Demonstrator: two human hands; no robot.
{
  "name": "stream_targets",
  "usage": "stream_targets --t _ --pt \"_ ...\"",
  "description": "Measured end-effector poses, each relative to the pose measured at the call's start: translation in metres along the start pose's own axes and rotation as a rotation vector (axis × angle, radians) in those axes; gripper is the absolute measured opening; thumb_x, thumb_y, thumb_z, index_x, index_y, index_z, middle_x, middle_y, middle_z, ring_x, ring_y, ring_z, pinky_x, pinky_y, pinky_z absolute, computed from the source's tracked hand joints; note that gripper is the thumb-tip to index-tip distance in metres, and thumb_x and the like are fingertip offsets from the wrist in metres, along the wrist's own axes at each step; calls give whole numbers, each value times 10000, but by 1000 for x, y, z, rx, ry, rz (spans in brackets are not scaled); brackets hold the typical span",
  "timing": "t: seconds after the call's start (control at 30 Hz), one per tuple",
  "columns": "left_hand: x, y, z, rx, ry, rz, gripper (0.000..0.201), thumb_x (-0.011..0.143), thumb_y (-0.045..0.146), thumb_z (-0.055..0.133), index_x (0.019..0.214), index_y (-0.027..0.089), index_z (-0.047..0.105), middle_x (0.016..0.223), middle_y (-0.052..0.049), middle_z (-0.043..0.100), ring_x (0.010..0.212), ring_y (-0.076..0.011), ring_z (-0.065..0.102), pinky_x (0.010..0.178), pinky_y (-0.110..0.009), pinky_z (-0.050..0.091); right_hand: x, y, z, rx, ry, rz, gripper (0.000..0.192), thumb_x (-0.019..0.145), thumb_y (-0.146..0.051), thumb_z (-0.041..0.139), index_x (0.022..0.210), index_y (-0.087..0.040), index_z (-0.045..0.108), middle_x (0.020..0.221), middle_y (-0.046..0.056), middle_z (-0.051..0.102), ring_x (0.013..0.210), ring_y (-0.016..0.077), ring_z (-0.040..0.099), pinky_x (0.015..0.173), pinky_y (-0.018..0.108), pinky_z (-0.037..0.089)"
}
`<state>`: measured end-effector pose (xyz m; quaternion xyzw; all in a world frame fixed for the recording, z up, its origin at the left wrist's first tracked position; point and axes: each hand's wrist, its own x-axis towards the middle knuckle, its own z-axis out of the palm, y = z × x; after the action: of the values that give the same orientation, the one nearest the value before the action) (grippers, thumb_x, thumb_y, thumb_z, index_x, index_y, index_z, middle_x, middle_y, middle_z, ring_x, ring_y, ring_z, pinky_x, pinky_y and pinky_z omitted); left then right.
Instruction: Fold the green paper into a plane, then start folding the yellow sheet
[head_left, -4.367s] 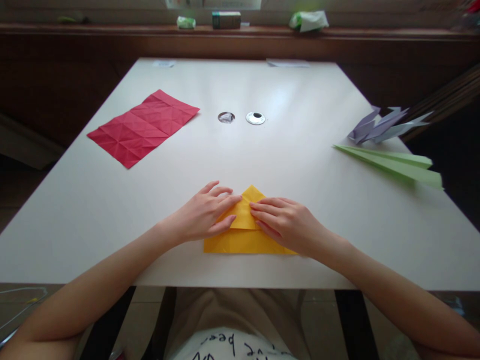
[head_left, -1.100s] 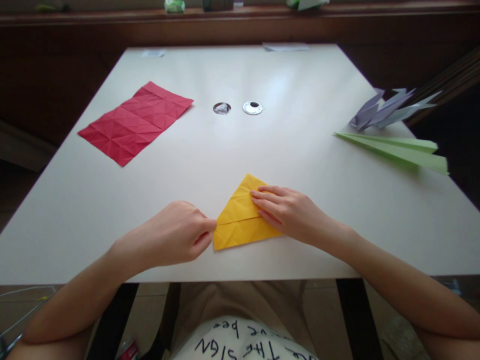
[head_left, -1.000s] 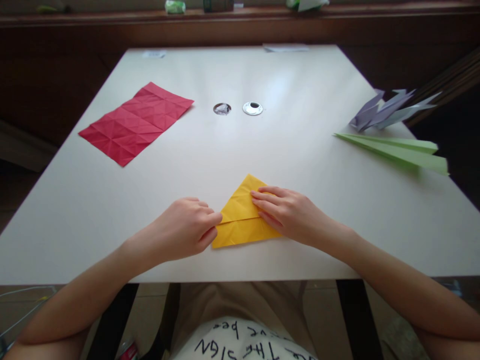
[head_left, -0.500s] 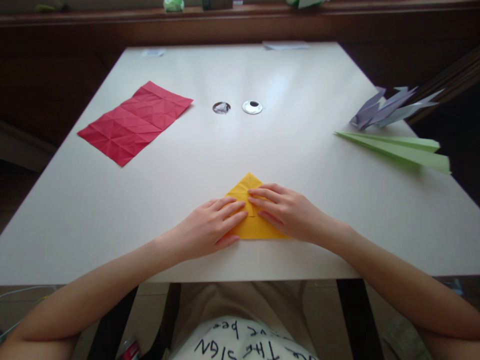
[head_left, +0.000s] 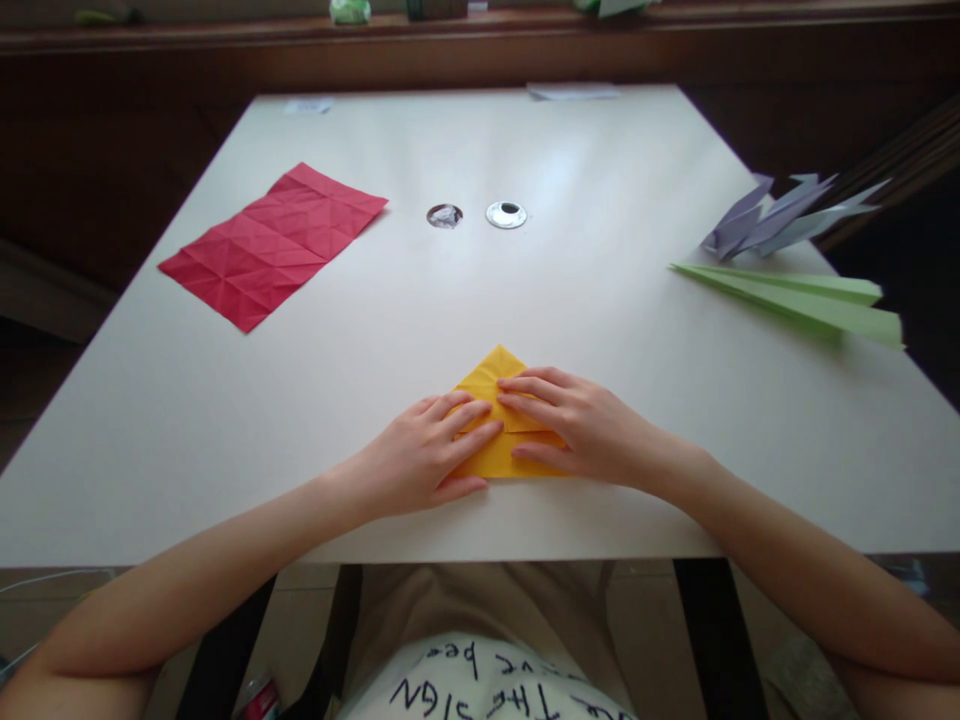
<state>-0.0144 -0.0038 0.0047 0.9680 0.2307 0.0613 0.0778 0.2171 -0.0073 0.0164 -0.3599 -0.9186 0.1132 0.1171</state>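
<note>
Fingers flat, gripping nothing: left hand (head_left: pixel 420 460) and right hand (head_left: pixel 581 425) press the yellow paper (head_left: pixel 499 455) between them, its point aimed away across the worktop (head_left: pixel 480 300).

The only writing that can be read stands on the person's white shirt (head_left: pixel 480 680), at the bottom edge of the view below the near edge of the worktop (head_left: pixel 525 290). It is hand-lettered in black and appears upside down from this view: "THE SIGN" on one line, "bee" on another. The rest is cut off.
</note>
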Motion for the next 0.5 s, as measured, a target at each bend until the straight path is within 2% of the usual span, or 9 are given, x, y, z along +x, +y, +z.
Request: stream_targets --t 0.2,0.37,0.43,0.5 --pt "1 0 -5 -29 21 -5 493 861 470 396 1235 152 437 1239 -117 485 1141 -269 418 932 -418 402 -1 -2 -5 -8 -48 -6 555 758 -499 556 1181 -143 508 1225 127 529 1128 270 445 908 446 444" --pt "1 0 -12 -74 23 -30 351 880 386 394 1115 158 522 1089 -99 555 1001 -208 506 839 -352 466 -4 -2 -10 -6 -95 -35 732 696 -594 565 1246 -126 448 1274 156 482 1189 287 396 946 469 407" --pt "0 -1 -15 -69 23 -30 285 888 305 380 1073 158 541 1070 -83 571 990 -193 513 820 -324 476 -6 -2 -11 -7 -125 -37 729 703 -558 577 1268 -122 426 1310 149 451 1212 285 375 965 460 394" --pt "-1 -1 -17 -53 10 -25 257 868 228 387 1060 158 543 1077 -74 576 999 -191 514 814 -315 480 -7 -1 -12 -10 -144 -29 668 713 -436 606 1273 -123 420 1334 133 430 1229 272 366 986 434 381"
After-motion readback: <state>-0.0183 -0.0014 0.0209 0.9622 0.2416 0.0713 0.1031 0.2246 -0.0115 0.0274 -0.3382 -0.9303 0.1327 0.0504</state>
